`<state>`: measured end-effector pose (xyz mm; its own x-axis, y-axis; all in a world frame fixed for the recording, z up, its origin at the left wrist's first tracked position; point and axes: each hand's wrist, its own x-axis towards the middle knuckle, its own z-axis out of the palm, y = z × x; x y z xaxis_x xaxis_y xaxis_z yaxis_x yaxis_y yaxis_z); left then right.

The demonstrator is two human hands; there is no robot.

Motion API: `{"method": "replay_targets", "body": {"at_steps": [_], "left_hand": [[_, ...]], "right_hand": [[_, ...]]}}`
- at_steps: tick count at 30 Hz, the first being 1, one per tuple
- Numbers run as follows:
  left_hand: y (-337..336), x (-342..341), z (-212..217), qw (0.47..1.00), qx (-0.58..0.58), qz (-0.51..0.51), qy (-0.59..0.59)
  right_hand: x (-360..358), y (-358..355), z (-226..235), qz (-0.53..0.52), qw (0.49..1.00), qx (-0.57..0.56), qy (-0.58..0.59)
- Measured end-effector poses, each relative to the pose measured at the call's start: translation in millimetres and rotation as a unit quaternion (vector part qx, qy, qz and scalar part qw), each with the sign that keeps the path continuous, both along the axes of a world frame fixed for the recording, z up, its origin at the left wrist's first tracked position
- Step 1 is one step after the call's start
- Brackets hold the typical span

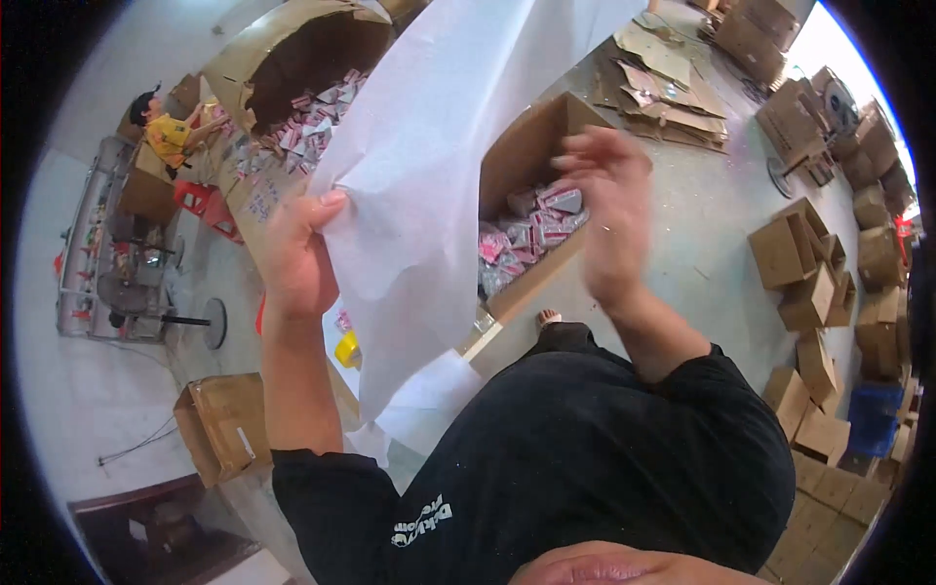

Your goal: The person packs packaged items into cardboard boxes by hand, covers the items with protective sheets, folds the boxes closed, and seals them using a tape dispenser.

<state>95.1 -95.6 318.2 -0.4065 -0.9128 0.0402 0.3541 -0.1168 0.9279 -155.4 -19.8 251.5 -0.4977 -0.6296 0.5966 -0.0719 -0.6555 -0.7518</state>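
A thin, limp white sheet [409, 205], paper-like and slightly see-through, hangs in front of me from the top edge down to my lap. My left hand [300, 249] pinches its left edge between thumb and fingers. To the right of the sheet and apart from it, my right hand [609, 200] is raised and blurred, fingers stretched out, with nothing visible in them. Below that hand stands an open cardboard box [546, 292] with small clear-wrapped packets [531, 234] in white and pink. The sheet hides the box's left part.
More packets [317, 122] spill from a large carton [258, 44] at the far left. A yellow tape roll [348, 349] lies by white sheets [434, 385]. A person in yellow [168, 136] works further off. Flattened cardboard [673, 97], a fan [780, 177] and stacked boxes [804, 263] stand right.
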Motion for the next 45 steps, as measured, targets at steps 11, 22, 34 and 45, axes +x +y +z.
{"method": "replay_targets", "body": {"at_steps": [11, 22, 34, 45], "left_hand": [[-91.2, -60.9, 2.0, 0.984, -0.035, 0.156, -0.074], [-97.6, -95.4, 49.9, 0.968, -0.155, 0.138, -0.141], [-115.3, -143.2, 101.0, 0.880, -0.399, 0.257, -0.016], [-93.7, -185.2, 130.5, 0.774, -0.538, 0.272, -0.195]], "right_hand": [[-69.1, -103.5, 7.9, 0.513, 0.756, 0.273, -0.302], [-142.7, -151.7, 62.7, 0.234, 0.965, 0.088, 0.081], [-209.8, -187.0, 159.1, 0.267, 0.931, 0.113, 0.223], [-179.5, -153.0, 232.5, 0.029, 0.788, -0.142, 0.598]]}}
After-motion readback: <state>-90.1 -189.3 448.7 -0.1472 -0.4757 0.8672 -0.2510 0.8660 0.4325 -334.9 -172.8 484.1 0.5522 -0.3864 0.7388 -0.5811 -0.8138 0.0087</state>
